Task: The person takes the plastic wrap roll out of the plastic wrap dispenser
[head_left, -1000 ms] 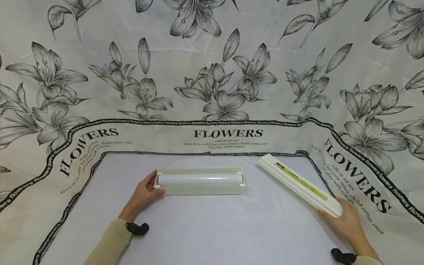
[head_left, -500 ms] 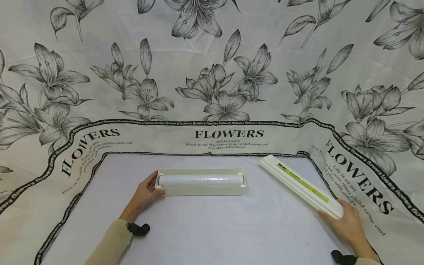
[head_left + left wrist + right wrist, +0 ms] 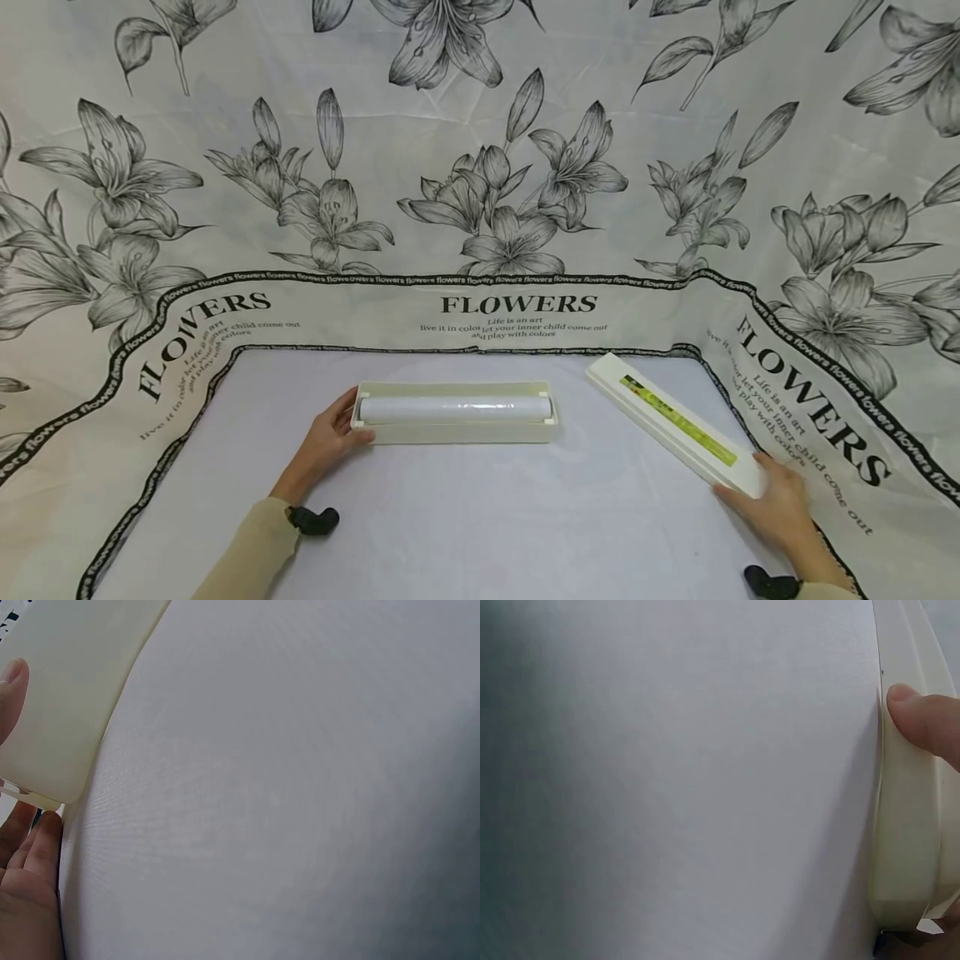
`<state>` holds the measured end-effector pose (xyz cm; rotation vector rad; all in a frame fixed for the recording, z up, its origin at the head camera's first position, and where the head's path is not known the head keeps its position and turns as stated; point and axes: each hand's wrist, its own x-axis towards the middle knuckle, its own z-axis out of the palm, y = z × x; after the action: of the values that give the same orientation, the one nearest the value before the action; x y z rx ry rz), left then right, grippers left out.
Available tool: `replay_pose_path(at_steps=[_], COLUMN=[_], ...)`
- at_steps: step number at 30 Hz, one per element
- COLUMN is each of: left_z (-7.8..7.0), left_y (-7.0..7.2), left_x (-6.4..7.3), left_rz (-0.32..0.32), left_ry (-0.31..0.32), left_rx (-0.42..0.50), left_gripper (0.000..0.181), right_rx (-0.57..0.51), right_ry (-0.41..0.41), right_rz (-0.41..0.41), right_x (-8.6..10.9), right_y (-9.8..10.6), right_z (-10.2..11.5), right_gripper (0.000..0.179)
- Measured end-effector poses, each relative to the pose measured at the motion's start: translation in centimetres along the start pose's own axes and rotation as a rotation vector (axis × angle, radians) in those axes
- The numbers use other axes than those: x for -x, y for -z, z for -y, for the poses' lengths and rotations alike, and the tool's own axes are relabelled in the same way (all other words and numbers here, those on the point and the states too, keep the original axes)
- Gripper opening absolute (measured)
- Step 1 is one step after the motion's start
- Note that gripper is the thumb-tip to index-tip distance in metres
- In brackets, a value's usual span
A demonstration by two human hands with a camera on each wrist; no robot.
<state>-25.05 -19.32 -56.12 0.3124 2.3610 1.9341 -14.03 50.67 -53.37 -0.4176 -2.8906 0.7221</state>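
A long off-white box (image 3: pixel 465 431) lies across the table left of centre, its top uncovered. Inside it sits a roll of cling film (image 3: pixel 453 407), shiny along its length. My left hand (image 3: pixel 330 437) grips the box's left end, thumb on the front wall; in the left wrist view some fingers reach under the end. To the right, a long white lid (image 3: pixel 615 377) with a green-yellow label slants across the table's right side. My right hand (image 3: pixel 776 504) holds the lid's near end, with the thumb (image 3: pixel 922 720) along its side wall in the right wrist view.
White cloth (image 3: pixel 510 517) covers the table, with a black-edged border along the back and sides. Behind hangs a floral curtain (image 3: pixel 480 200) printed with lettering. Each wrist wears a small black device (image 3: pixel 315 521).
The right hand has tipped the lid so its labelled top faces up more, and its near end has shifted slightly left. The left hand and box stay in place.
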Motion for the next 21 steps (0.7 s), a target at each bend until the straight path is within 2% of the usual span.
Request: replay_pose_path(at_steps=[6, 9, 12, 17, 19, 21], left_z=[0.1, 0.2, 0.2, 0.1, 0.0, 0.0], left_y=[0.0, -0.1, -0.1, 0.0, 0.0, 0.0], left_x=[0.0, 0.0, 0.0, 0.2, 0.2, 0.1], left_rz=[0.003, 0.000, -0.003, -0.008, -0.009, -0.009], left_ry=[0.011, 0.012, 0.017, 0.030, 0.027, 0.021], left_rx=[0.003, -0.005, -0.011, -0.020, -0.021, -0.015], left_gripper=[0.099, 0.099, 0.099, 0.100, 0.099, 0.099], right_rx=[0.045, 0.063, 0.082, 0.143, 0.155, 0.137], right_ry=[-0.019, -0.008, -0.031, 0.010, 0.050, 0.069], right_rz=[0.030, 0.032, 0.044, -0.049, -0.092, -0.096], right_x=[0.0, 0.1, 0.2, 0.2, 0.1, -0.1], right_y=[-0.1, 0.1, 0.3, -0.2, -0.5, -0.6], right_z=[0.1, 0.3, 1.0, 2.9, 3.7, 4.6], right_gripper=[0.115, 0.113, 0.110, 0.090, 0.084, 0.083])
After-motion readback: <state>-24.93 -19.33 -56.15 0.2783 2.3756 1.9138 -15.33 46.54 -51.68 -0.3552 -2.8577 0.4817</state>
